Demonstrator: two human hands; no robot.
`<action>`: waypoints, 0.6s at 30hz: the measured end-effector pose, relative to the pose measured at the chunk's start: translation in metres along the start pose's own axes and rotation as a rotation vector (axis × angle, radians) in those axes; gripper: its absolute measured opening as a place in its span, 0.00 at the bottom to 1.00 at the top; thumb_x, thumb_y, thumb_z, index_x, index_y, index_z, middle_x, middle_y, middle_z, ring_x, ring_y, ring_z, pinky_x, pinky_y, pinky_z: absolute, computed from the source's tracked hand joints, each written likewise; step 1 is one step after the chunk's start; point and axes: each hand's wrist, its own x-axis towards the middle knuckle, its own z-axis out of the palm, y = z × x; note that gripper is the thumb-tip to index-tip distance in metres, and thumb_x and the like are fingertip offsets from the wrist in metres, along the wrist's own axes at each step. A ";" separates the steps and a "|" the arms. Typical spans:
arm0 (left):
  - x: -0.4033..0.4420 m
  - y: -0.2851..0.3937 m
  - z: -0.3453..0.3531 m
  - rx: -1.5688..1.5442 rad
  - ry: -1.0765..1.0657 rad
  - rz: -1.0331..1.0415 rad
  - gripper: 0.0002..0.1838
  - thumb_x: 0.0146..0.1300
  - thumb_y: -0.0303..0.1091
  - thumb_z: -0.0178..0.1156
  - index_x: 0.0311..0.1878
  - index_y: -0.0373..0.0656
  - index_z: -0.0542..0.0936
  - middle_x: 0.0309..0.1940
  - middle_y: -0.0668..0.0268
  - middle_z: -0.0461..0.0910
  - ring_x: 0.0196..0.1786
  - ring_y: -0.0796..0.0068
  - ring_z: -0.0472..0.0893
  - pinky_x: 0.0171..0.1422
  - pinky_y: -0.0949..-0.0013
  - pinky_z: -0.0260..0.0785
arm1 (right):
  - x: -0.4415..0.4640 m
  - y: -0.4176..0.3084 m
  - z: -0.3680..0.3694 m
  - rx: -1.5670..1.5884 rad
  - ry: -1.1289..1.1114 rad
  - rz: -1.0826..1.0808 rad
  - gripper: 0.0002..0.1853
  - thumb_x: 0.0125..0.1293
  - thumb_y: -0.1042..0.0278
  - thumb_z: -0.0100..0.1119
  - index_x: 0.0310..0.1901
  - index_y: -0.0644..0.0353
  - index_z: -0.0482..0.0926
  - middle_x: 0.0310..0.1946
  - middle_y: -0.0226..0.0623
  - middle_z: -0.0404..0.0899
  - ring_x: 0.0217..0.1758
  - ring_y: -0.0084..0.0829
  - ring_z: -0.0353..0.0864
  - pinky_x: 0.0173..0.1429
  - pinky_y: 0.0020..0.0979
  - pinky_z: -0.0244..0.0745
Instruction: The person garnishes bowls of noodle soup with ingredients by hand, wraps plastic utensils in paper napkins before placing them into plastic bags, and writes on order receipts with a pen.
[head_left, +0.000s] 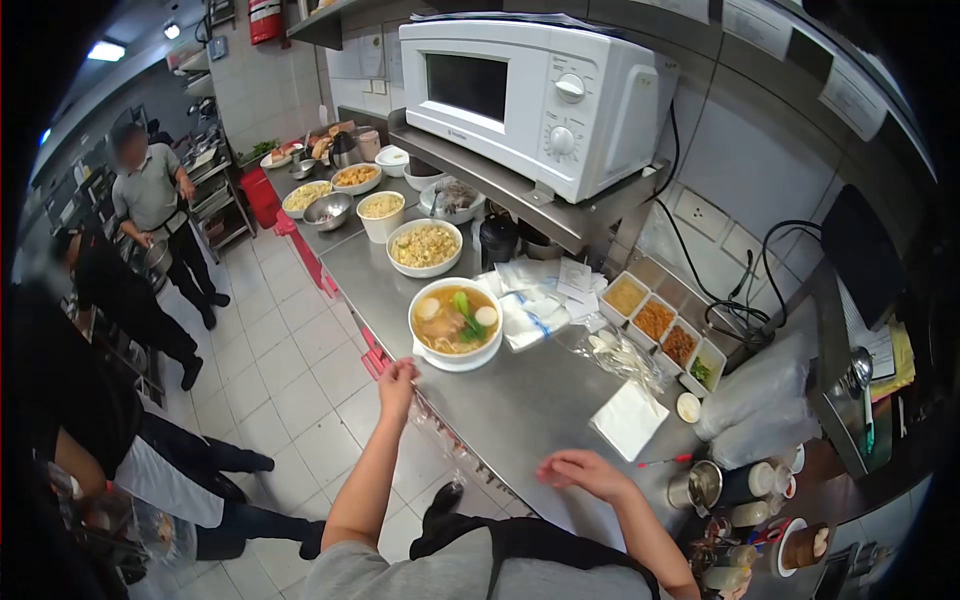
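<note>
A white bowl of noodle soup [455, 318] stands on a white plate [458, 362] at the counter's front edge. Broth, a halved egg, leafy greens and pieces of meat show in it. My left hand [398, 378] is just off the plate's near left side, its fingers curled together, with nothing visible in them. Over the bare steel to the right hovers my right hand [582, 472], open and holding nothing, fingers loosely stretched. Closest to it are a stack of white napkins [629, 420] and a red pen [665, 461].
A bowl of fried rice [425, 247] and other filled dishes line the counter's far end. Topping containers [655, 320] sit by the wall, below a shelf with a microwave [535, 95]. Metal cups [697, 485] and jars crowd the right. Several people stand in the left aisle.
</note>
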 end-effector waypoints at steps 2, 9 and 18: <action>0.052 0.018 -0.007 -0.029 0.034 -0.077 0.14 0.69 0.38 0.50 0.52 0.44 0.76 0.42 0.69 0.77 0.43 0.79 0.76 0.42 0.72 0.68 | 0.068 0.002 -0.002 0.252 -0.005 0.005 0.19 0.70 0.54 0.51 0.54 0.58 0.74 0.51 0.31 0.77 0.58 0.28 0.74 0.56 0.32 0.71; 0.193 0.016 -0.007 -0.241 -0.489 -0.379 0.33 0.68 0.54 0.46 0.68 0.41 0.59 0.68 0.59 0.60 0.68 0.66 0.61 0.69 0.56 0.55 | 0.239 -0.017 -0.009 0.591 0.368 -0.127 0.37 0.68 0.50 0.53 0.72 0.47 0.47 0.71 0.31 0.51 0.69 0.28 0.56 0.65 0.45 0.57; 0.201 0.034 -0.011 -0.421 -1.206 -0.382 0.44 0.59 0.41 0.64 0.72 0.37 0.49 0.69 0.63 0.59 0.70 0.71 0.59 0.73 0.65 0.53 | 0.264 -0.009 -0.016 0.513 0.276 -0.312 0.42 0.67 0.62 0.57 0.74 0.50 0.40 0.72 0.28 0.49 0.65 0.24 0.60 0.62 0.28 0.63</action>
